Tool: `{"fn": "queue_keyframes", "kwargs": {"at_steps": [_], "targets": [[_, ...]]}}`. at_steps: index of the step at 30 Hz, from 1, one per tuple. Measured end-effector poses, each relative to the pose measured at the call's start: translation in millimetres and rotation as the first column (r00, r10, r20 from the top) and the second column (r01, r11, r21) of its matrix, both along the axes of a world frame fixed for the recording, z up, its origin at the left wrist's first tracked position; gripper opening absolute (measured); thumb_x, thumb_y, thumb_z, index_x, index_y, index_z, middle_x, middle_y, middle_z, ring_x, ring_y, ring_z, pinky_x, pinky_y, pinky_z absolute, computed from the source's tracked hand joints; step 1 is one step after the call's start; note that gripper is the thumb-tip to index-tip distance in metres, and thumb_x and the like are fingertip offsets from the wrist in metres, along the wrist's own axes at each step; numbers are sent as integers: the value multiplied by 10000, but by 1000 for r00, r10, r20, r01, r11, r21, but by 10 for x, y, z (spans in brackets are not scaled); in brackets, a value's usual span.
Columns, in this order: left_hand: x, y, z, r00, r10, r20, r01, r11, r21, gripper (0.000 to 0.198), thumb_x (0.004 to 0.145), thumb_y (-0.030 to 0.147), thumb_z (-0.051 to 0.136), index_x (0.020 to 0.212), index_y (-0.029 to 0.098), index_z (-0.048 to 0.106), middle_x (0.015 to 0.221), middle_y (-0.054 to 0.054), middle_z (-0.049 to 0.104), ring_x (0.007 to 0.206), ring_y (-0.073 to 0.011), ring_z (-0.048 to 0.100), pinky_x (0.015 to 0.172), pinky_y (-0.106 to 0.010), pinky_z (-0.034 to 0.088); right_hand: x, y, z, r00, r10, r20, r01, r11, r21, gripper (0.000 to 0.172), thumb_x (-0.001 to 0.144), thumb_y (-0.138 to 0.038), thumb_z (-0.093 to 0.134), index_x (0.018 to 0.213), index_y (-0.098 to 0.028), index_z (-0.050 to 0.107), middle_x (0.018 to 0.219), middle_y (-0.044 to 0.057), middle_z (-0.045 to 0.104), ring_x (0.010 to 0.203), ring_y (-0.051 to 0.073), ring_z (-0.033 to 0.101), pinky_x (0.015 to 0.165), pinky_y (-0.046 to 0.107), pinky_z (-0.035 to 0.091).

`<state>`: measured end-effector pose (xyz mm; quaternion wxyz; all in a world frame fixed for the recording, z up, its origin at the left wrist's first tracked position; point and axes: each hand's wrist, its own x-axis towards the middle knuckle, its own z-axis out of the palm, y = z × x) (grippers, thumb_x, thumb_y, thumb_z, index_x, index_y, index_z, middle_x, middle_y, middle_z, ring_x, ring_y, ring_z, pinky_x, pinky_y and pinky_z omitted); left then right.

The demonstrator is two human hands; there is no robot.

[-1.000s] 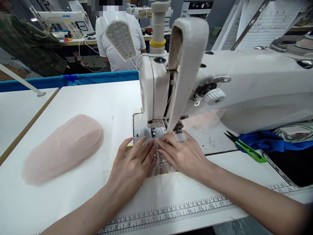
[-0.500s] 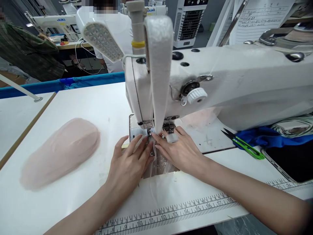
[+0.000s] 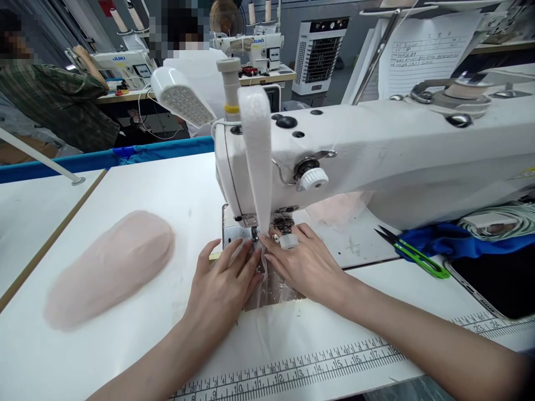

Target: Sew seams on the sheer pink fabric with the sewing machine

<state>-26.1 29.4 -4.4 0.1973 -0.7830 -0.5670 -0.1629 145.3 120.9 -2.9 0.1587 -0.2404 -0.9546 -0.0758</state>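
Observation:
A white sewing machine (image 3: pixel 376 161) stands on the white table (image 3: pixel 167 184). Under its needle lies a thin, see-through piece of fabric (image 3: pixel 271 287). My left hand (image 3: pixel 221 289) lies flat on the fabric to the left of the needle, fingers stretched out. My right hand (image 3: pixel 307 264) presses the fabric from the right, fingers together and pointing at the presser foot (image 3: pixel 253 236). A white strip (image 3: pixel 258 161) hangs down the machine's front to the needle area.
A heap of pale pink fabric (image 3: pixel 111 267) lies at the left. Green thread snips (image 3: pixel 412 253) and blue cloth (image 3: pixel 451 242) sit at the right, under the machine arm. A ruler strip (image 3: pixel 292 370) runs along the table's near edge. Other people stand at machines behind.
The view has tilted upward and shifted slightly. Both hands stay on the fabric at the needle, having crept a little forward towards the presser foot.

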Motion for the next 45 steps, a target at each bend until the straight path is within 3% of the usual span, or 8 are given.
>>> {"fn": "queue_keyframes", "kwargs": {"at_steps": [16, 21, 23, 26, 32, 36, 40, 45], "targets": [[-50, 45, 5, 999, 0, 39, 2, 999, -45, 302, 960, 290, 478, 1227, 205, 590, 1215, -66, 661, 1146, -224, 576, 1039, -454, 299, -12, 64, -7, 998, -50, 29, 51, 999, -8, 311, 965, -282, 453, 820, -162, 700, 650, 84, 625, 979, 277, 538, 819, 388, 355], [-65, -117, 252, 978, -34, 206, 66, 986, -151, 252, 940, 263, 484, 1156, 190, 594, 1115, -54, 681, 1057, -213, 597, 897, -377, 460, 86, 40, 128, 998, 14, -69, -19, 998, -60, 241, 943, -219, 474, 869, -163, 697, 755, 78, 659, 928, 246, 561, 812, 379, 378], [-44, -244, 401, 951, -16, 309, 134, 921, -366, 239, 877, 330, 564, 1083, 211, 590, 1060, -48, 655, 899, -193, 609, 704, -317, 512, 159, 9, 248, 991, 92, -101, -113, 967, -228, 136, 896, -236, 557, 901, -195, 686, 863, 41, 670, 846, 199, 578, 758, 337, 400], [34, -414, 516, 958, -51, 284, 206, 810, -550, 392, 701, 372, 708, 1029, 210, 569, 1038, -60, 615, 886, -236, 570, 684, -354, 524, 257, -37, 406, 980, 198, -29, -182, 818, -545, 129, 784, -276, 698, 895, -230, 651, 925, -24, 643, 714, 129, 571, 624, 264, 397], [150, -338, 272, 995, 6, 96, 39, 885, -463, 241, 720, 2, 412, 846, 180, 517, 797, -45, 588, 705, -206, 529, 600, -337, 459, 302, -63, 462, 987, 162, 4, -120, 753, -647, 165, 910, -144, 498, 757, -195, 531, 790, -25, 598, 631, 103, 533, 513, 240, 306], [88, -165, 226, 950, 137, 280, 26, 861, -508, 231, 792, 20, 315, 768, 195, 464, 692, 0, 567, 611, -157, 499, 517, -255, 368, 280, -72, 420, 995, 86, -50, -97, 723, -684, 111, 916, -207, 496, 808, -201, 519, 729, -27, 595, 596, 112, 514, 502, 238, 303], [39, -80, 372, 898, 235, 372, 23, 819, -573, 222, 868, 121, 313, 834, 189, 522, 676, 10, 597, 566, -138, 511, 524, -247, 369, 241, -77, 328, 989, 136, -60, -145, 801, -580, 49, 835, -152, 590, 845, -187, 623, 788, 1, 613, 649, 122, 540, 498, 228, 304], [-63, 94, 496, 918, 220, 328, 52, 756, -653, 325, 861, 486, 509, 879, 184, 627, 659, 3, 614, 532, -126, 498, 513, -251, 355, 212, -31, 236, 960, 45, -276, -119, 959, -258, 297, 970, -215, 420, 936, -212, 715, 870, 35, 633, 567, 77, 513, 449, 212, 290]]}}
